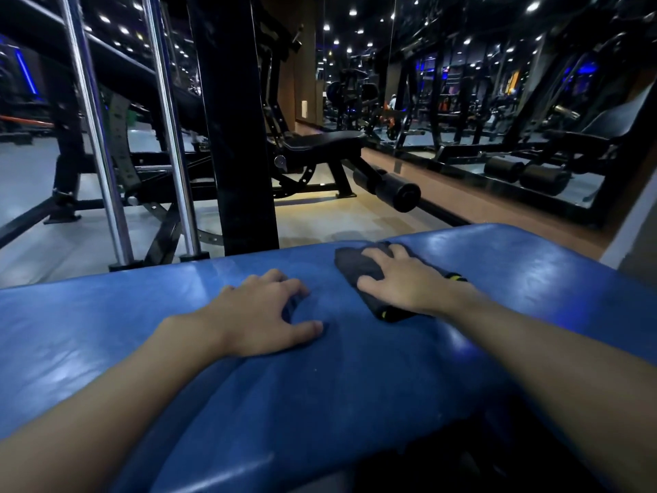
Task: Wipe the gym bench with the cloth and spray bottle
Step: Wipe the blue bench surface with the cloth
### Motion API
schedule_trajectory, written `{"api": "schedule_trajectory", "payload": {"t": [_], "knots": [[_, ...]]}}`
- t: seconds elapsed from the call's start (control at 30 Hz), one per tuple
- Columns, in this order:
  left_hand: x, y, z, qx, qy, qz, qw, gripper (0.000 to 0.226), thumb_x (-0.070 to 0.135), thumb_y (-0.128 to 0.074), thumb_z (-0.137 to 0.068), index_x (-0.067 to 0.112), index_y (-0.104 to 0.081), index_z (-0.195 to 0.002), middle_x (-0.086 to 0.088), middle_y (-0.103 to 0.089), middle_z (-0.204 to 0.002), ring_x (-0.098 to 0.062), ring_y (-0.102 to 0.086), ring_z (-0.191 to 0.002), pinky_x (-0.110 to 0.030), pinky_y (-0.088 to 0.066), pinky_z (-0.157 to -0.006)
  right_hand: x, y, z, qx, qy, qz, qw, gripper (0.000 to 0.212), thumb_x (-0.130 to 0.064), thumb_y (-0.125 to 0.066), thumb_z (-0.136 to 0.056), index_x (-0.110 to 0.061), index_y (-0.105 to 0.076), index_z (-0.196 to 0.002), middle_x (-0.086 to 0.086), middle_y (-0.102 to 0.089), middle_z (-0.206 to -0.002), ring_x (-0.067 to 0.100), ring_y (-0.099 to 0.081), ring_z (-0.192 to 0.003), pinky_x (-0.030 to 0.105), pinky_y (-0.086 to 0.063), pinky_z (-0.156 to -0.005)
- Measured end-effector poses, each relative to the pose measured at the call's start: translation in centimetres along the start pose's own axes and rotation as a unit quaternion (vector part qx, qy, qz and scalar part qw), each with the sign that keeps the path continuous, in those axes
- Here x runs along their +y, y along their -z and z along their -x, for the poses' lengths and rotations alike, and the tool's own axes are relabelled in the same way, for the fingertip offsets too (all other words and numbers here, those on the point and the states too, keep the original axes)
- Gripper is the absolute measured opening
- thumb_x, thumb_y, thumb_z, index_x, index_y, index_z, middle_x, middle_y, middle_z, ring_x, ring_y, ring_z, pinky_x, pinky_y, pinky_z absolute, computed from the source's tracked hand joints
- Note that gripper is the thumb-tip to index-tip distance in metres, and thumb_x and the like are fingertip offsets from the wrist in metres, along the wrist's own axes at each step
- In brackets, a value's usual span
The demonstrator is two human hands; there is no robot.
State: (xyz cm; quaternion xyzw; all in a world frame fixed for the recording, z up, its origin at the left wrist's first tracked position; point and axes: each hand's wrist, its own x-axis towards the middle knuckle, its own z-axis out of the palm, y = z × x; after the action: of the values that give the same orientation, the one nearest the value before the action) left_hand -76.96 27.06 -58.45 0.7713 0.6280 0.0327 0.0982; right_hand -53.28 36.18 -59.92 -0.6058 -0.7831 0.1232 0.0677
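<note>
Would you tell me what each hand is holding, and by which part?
Nothing is gripped. The right hand presses flat on the middle of the cloth; the left hand rests on the bench.

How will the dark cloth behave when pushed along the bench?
The cloth is probably soft and floppy: it lies flat and folded under the right hand. It should slide easily, since the bench looks smooth and glossy. Lifted by one edge, it would likely hang limp.
</note>
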Motion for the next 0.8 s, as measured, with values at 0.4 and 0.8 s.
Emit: {"api": "schedule_trajectory", "payload": {"t": [0.4,0.8], "knots": [[0.7,-0.7,2.9,0.016,0.016,-0.023,0.999,0.071,0.084,-0.043,-0.082,0.046,-0.040,-0.142,0.008,-0.038,-0.147,-0.020,-0.037,-0.138,-0.051,-0.031,-0.107,1.3,-0.8,14.4,0.012,-0.006,0.069,0.998,0.082,-0.086,-0.016,-0.077,-0.054,0.004,-0.150,-0.004,0.012,-0.165,0.021,0.004,-0.153,0.053,-0.006,-0.120],[0.0,0.0,2.2,-0.038,0.010,-0.069,0.997,0.078,0.090,-0.039,-0.077,0.048,-0.033,-0.142,0.014,-0.041,-0.138,-0.017,-0.041,-0.130,-0.049,-0.036,-0.103,-1.0,-0.5,2.1,0.032,-0.018,0.038,0.999,0.064,-0.071,-0.039,-0.086,-0.052,-0.020,-0.144,-0.002,-0.010,-0.162,0.036,-0.021,-0.144,0.056,-0.022,-0.113]]}}
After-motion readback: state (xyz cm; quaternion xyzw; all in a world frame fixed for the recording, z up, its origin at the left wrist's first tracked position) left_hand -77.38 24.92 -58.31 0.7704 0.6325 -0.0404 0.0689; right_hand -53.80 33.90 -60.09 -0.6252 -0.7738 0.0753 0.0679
